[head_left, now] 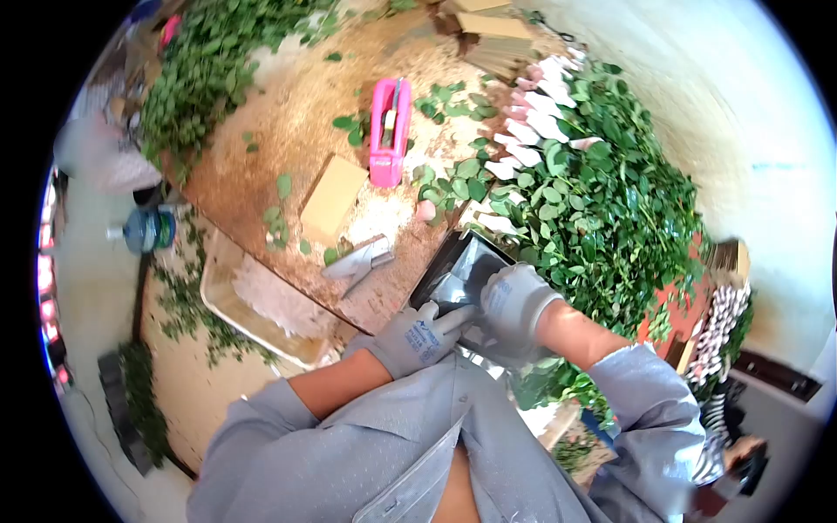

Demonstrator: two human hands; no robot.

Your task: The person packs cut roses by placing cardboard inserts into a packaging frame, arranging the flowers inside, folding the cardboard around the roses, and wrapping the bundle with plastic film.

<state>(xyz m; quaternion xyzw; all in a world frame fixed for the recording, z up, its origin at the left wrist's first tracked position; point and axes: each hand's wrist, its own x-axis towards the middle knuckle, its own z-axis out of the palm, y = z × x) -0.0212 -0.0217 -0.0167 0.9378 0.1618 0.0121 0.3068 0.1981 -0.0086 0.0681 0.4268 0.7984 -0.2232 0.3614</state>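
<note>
Both of my hands wear pale grey gloves and meet at the table edge, over a black tray (432, 266) holding clear plastic film. My left hand (420, 338) has its fingers bent against a clear plastic sleeve (506, 349). Close beside it, my right hand (516, 301) is curled down on the same sleeve, its fingertips largely hidden. The plastic hangs in front of my shirt. Left of the tray lie metal shears (370, 268). Leafy stems (602, 200) with pale pink wrapped heads (532, 122) are heaped just beyond my right hand.
A pink tape dispenser (389, 166) and a cardboard piece (335, 199) lie on the wooden table (261, 113). More cardboard (497, 44) is stacked at the back. Greenery (218, 78) covers the far left. Below the left edge stands a pale bin (253, 336).
</note>
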